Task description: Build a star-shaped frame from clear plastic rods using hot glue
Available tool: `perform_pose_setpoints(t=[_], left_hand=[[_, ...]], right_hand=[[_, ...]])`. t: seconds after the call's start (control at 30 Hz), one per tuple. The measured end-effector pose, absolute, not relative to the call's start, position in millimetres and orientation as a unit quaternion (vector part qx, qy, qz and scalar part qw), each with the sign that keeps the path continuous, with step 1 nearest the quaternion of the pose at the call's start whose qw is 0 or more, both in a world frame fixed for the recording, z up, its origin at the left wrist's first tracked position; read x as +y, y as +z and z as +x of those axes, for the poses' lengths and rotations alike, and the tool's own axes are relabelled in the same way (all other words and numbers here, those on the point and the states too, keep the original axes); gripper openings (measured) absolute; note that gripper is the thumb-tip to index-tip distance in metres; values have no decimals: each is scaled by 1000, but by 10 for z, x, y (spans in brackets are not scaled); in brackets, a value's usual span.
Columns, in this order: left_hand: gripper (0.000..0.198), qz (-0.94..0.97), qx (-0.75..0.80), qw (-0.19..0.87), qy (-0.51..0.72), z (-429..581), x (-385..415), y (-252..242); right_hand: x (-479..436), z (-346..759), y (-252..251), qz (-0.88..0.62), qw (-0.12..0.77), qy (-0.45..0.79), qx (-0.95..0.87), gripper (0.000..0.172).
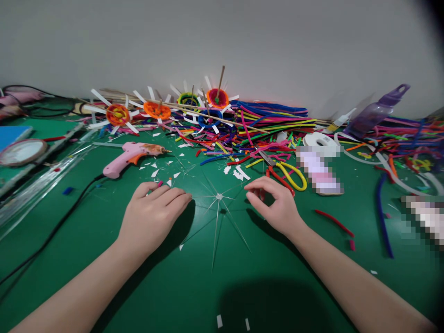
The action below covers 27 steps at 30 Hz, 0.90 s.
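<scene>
Between my hands lies a star-shaped piece of thin clear spokes [219, 196] that spread from a whitish centre on the green table. To its left my left hand [156, 212] is palm down, its fingers loosely bent and side by side, with nothing visible in them. A tiny pink bit shows by its knuckles. On the star's right, my right hand [274, 203] has curved fingers, the thumb and forefinger a little apart and empty. Their tips are close to a spoke; I cannot tell whether they touch it. Yellow-and-red-handled scissors [291, 175] lie just behind that hand.
A pink glue gun [133, 157] with a black cord lies at left. Behind are orange flower-like pieces with white strips [157, 110] and a heap of coloured pipe cleaners [274, 118]. A white tape roll [321, 144] and purple bottle [373, 113] are at right. Paper scraps litter the table.
</scene>
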<state>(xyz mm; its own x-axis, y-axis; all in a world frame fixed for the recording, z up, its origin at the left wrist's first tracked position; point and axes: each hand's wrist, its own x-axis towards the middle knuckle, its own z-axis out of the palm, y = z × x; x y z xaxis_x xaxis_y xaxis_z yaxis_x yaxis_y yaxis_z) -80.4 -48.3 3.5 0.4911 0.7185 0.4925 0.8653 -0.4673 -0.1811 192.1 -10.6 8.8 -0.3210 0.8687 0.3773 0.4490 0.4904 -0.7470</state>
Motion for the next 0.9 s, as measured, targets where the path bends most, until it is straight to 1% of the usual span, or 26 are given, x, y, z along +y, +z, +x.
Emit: perform_pose_setpoints(t=[0.2,0.47,0.9], left_hand=[[9,-840,-468,210,-179,-807,-480,36],[9,-840,-466,210,-182,-796,-472,45],[13,-843,-466,206,-172,-794,-468,49]], right_hand=[[-117,1908,70,-372,380,233,-815,13],[-139,1903,43,-355,372,220,-829,16],[-127,1896,7,-349,358,221,-837,12]])
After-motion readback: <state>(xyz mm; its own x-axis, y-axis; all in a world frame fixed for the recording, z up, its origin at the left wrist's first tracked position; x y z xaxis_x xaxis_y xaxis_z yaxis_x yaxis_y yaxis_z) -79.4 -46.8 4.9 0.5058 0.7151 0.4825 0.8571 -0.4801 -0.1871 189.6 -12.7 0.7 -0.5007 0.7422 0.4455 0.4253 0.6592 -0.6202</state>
